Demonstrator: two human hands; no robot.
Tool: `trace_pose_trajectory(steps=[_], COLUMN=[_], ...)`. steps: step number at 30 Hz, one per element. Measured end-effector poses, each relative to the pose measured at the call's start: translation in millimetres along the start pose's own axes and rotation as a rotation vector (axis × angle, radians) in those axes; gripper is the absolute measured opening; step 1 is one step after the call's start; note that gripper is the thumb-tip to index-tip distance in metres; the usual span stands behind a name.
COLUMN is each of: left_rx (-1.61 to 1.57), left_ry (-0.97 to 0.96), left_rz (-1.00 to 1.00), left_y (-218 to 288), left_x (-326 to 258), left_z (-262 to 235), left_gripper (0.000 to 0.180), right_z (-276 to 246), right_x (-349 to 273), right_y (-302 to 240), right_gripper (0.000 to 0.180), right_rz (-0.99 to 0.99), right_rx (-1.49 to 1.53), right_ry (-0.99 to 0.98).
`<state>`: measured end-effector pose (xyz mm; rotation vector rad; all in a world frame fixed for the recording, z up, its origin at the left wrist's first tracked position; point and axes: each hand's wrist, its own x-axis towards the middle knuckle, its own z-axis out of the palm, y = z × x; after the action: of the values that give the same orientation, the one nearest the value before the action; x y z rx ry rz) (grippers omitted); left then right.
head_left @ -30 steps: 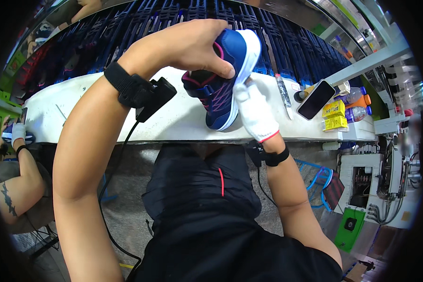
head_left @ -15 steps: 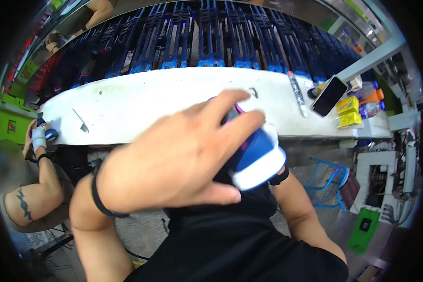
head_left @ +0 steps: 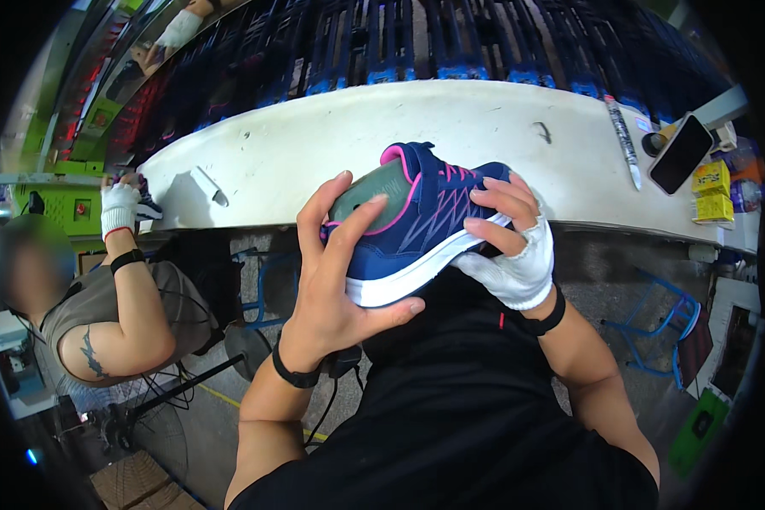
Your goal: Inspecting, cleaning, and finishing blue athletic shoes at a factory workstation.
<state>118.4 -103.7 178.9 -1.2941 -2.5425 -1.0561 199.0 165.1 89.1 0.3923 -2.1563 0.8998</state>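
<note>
A navy sneaker (head_left: 438, 223) with pink lacing, pink collar trim and a white sole is held tilted between my hands, above the bench's near edge. A dark green shoe last (head_left: 367, 202) fills its opening. My bare left hand (head_left: 325, 276) grips the heel end; its index finger lies on the last and its thumb is under the sole. At the toe end, my right hand (head_left: 518, 255), in a white glove with bare fingertips, has its fingers over the shoe's side and its thumb below the sole.
The white bench (head_left: 280, 161) borders dark racks with blue ends (head_left: 399, 51). A slim pale tool (head_left: 208, 185) lies left; a marker (head_left: 623, 140), phone (head_left: 682, 155) and yellow boxes (head_left: 711, 192) lie right. A co-worker (head_left: 119, 327) sits left; a blue-framed chair (head_left: 667, 319) stands right.
My left hand was blurred across the shoe; now it grips the heel. The shoe has turned, showing its side and last. My right hand, mostly hidden before, now shows at the toe.
</note>
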Motion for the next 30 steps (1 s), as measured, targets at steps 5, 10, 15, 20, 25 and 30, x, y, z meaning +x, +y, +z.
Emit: trace_pose_trajectory(steps=[5,10,15,20,25,30], left_rx=[-0.068,0.054,-0.074,-0.062,-0.017,-0.082], left_ry=[0.042,0.091,0.039,0.024,0.016,0.028], left_rz=[-0.014,0.067,-0.042,-0.154,-0.184,-0.227], left_y=[-9.4,-18.1,-8.5,-7.7,-7.3,-5.1], left_x=[-5.2,-8.5,-7.3,-4.5,-3.0,-1.9], left_z=[6.8,12.6,4.0,6.4,6.6,9.3], left_gripper=[0.095,0.084,0.092,0.107,0.103,0.088], right_z=[-1.3,-0.6,-5.1,-12.0,-14.8,-11.5], right_x=[10.2,13.8,18.5,21.7,18.5,22.4], right_y=[-12.0,-15.6,-19.6,-3.7,-1.2,-3.2], right_gripper=[0.047,0.054,0.053,0.052,0.049,0.066], right_rz=[0.137,0.135,0.133,0.116,0.215,0.332], right_rx=[0.052,0.011,-0.027,0.083,0.115,0.170], right_ry=[-0.072,-0.078,-0.126,-0.137,-0.138,-0.085])
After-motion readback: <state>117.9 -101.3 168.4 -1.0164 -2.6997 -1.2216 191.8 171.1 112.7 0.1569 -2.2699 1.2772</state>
